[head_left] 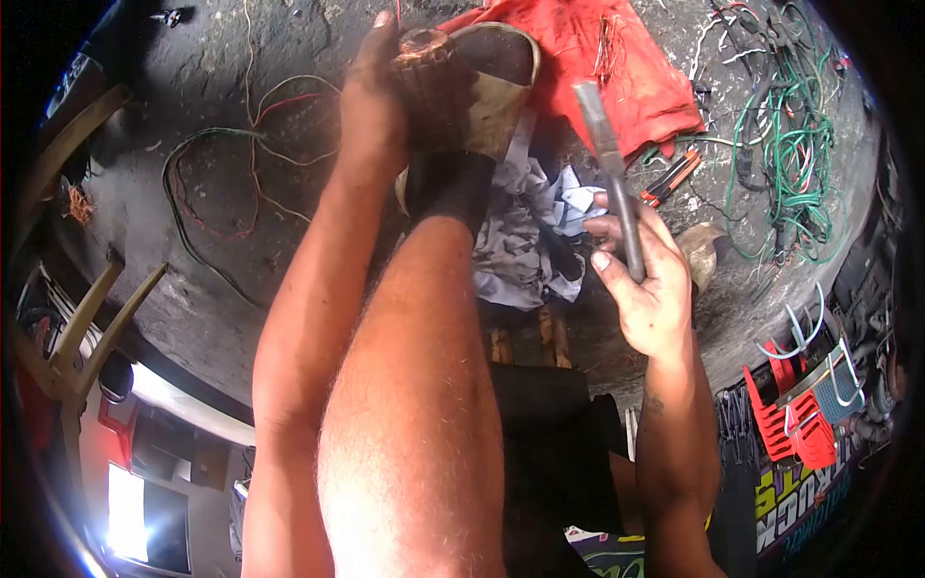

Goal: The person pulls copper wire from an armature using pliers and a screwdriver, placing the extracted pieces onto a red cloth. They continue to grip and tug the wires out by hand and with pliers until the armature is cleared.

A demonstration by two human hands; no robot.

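My left hand (374,116) is wrapped round the side of a dark, ridged motor core (424,82) with copper showing on its top. The core rests against the beige shoe (496,116) on my foot. In my right hand (650,275) lies a metal chisel (617,169), its flat, worn blade pointing up and away. The fingers curl loosely round its shank, with the palm turned up. Beyond the chisel is a red cloth (636,91) with thin copper wires (607,48) on it. Part of the core is hidden by my left hand.
Red-and-black pliers (672,178) lie right of the cloth. Tangled green wires (795,164) spread at the far right, loose cable (178,193) at the left. Crumpled grey-white fabric (525,241) sits beside my foot. A red-and-blue sandal-like object (805,409) is at the right edge.
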